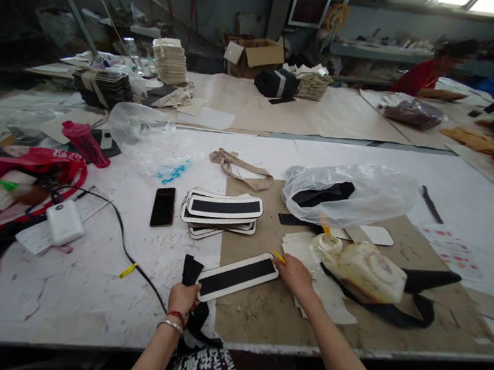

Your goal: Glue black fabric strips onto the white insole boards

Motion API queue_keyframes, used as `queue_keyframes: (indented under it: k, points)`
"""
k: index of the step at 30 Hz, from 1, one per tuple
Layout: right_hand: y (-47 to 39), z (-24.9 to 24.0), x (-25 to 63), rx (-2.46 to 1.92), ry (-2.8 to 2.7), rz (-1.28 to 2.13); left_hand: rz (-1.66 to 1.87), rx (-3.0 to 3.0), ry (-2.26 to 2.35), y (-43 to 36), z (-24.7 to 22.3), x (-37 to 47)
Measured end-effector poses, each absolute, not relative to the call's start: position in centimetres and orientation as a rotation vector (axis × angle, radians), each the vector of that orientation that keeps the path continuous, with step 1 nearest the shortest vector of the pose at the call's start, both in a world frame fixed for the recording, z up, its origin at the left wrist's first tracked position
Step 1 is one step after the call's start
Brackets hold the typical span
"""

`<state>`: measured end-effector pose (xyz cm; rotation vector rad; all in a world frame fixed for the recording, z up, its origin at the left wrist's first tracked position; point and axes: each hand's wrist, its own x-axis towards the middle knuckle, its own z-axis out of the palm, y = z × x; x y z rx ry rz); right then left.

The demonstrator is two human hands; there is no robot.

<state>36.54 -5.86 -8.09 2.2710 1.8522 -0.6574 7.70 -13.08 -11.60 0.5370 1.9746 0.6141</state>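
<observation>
A: Nearest the camera, what were the hands doing?

B: The left hand (183,297), a red band (178,314) and silver bracelet (171,325) at its wrist, gripped a soft black cloth strip (192,271) at the left end of a long, white-bordered black panel (239,276) with rounded corners. The right hand (296,274) pinched a slim yellow stick (279,258) at the other end.

A: And the panel?

B: It slanted between both hands, over the edge of a flat brown sheet (253,320) on the white surface (114,314).

A: Beyond?

B: A black rectangular smartphone (163,207) lay beside a stack of similar white-edged panels (224,208). Farther off were a crumpled translucent plastic bag (382,191), an open brown cardboard box (265,56) and a person in red (417,79).
</observation>
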Motion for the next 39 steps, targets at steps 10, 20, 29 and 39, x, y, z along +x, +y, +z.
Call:
queue_keyframes:
  k: [10,20,29,39]
  points:
    - [-6.2,-8.7,36.1,2.362,1.885,-1.441,0.679,0.488,1.906,-13.0,-11.1,7.6]
    - [-7.9,-4.9,36.0,2.433,1.283,-2.689,0.866,0.472,1.619,-13.3,-6.0,4.8]
    - [-8.1,-3.7,35.6,2.289,1.025,-3.148,1.087,0.359,1.313,-13.4,-2.2,5.1]
    - [-6.5,-4.2,34.6,2.361,1.076,-3.039,1.15,0.283,1.357,-10.6,-1.3,4.3]
